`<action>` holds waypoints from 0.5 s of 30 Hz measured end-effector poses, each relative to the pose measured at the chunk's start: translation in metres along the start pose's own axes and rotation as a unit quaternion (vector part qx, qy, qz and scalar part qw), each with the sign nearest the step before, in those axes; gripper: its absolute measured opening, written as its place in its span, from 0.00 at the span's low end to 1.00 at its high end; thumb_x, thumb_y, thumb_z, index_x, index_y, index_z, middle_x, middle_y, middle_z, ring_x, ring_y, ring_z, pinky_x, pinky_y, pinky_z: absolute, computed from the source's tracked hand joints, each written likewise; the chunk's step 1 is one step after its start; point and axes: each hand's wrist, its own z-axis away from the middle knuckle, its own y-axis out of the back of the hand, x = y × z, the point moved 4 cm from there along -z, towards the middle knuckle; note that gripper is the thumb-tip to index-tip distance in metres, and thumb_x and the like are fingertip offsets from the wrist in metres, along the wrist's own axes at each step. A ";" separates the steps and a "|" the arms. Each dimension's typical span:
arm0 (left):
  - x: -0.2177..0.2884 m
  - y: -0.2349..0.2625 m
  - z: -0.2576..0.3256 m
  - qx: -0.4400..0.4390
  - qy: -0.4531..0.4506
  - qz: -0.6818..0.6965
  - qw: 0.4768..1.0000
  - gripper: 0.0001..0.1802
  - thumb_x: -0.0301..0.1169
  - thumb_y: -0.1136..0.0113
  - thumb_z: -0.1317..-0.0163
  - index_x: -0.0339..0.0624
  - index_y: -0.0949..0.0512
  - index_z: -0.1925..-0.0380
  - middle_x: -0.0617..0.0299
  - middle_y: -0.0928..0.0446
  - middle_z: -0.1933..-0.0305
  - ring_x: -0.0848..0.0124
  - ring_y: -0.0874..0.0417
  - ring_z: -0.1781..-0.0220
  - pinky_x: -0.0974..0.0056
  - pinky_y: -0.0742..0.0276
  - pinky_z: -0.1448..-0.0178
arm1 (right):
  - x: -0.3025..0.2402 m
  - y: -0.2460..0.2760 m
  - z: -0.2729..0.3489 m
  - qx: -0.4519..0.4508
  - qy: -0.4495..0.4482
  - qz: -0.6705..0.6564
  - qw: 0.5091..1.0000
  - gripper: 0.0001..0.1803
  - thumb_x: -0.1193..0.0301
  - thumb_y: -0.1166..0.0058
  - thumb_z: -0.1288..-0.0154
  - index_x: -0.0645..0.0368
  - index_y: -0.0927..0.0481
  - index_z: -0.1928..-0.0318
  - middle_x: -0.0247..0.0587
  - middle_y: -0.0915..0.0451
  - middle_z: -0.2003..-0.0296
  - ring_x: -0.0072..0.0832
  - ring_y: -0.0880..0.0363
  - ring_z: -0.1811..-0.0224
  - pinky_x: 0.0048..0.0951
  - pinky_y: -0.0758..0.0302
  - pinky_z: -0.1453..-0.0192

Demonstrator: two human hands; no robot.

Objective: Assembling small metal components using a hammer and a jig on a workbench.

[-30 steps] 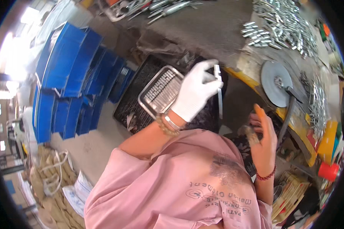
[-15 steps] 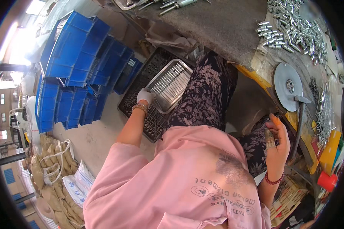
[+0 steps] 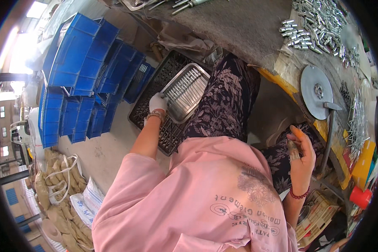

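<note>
My left hand [image 3: 158,102], in a white glove, is at the left rim of a shallow metal tray [image 3: 181,121]. Its fingers are curled together, and what they grip is hidden. Several slim metal rods [image 3: 189,86] lie side by side in the tray. The tray rests on a black plastic crate [image 3: 140,110] beside my leg. On the other side, my right hand [image 3: 303,155] hovers above my other knee, below the workbench edge. Its fingers are loosely bent and apart, with orange and greyish coverings on some of them, and nothing shows between them.
Blue plastic bins [image 3: 77,54] are stacked at the left. The workbench [image 3: 243,29] carries a pile of metal sleeves [image 3: 319,29], a grey round disc [image 3: 317,90] and thin metal pins [image 3: 357,126]. Tan sacks [image 3: 56,189] lie at lower left; a yellow basket [image 3: 317,218] stands at lower right.
My left hand has shifted slightly left, away from the tray's middle. My right hand has moved a little left and its fingers are somewhat more bent.
</note>
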 end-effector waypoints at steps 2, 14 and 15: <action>-0.003 0.012 -0.006 0.050 0.047 0.147 0.987 0.17 0.37 0.27 0.32 0.41 0.09 0.47 0.43 0.09 0.48 0.47 0.08 0.43 0.51 0.14 0.39 | 0.003 0.001 -0.003 0.006 -0.008 -0.006 1.000 0.25 0.87 0.43 0.30 0.62 0.15 0.34 0.43 0.11 0.48 0.27 0.14 0.49 0.30 0.20 0.39; 0.219 0.197 0.093 0.162 -0.255 0.459 0.835 0.19 0.41 0.39 0.17 0.40 0.13 0.65 0.73 0.24 0.76 0.85 0.30 0.76 0.73 0.38 0.73 | -0.014 0.004 -0.004 0.013 0.034 -0.014 0.999 0.20 0.82 0.35 0.32 0.59 0.13 0.40 0.48 0.11 0.55 0.40 0.09 0.54 0.36 0.15 0.51; 0.245 0.205 0.108 0.160 -0.316 0.454 0.818 0.18 0.41 0.40 0.16 0.40 0.13 0.63 0.74 0.24 0.75 0.87 0.32 0.76 0.74 0.42 0.75 | -0.014 0.006 -0.005 0.017 0.035 -0.022 0.999 0.20 0.81 0.34 0.32 0.59 0.12 0.41 0.49 0.11 0.54 0.41 0.09 0.54 0.37 0.15 0.50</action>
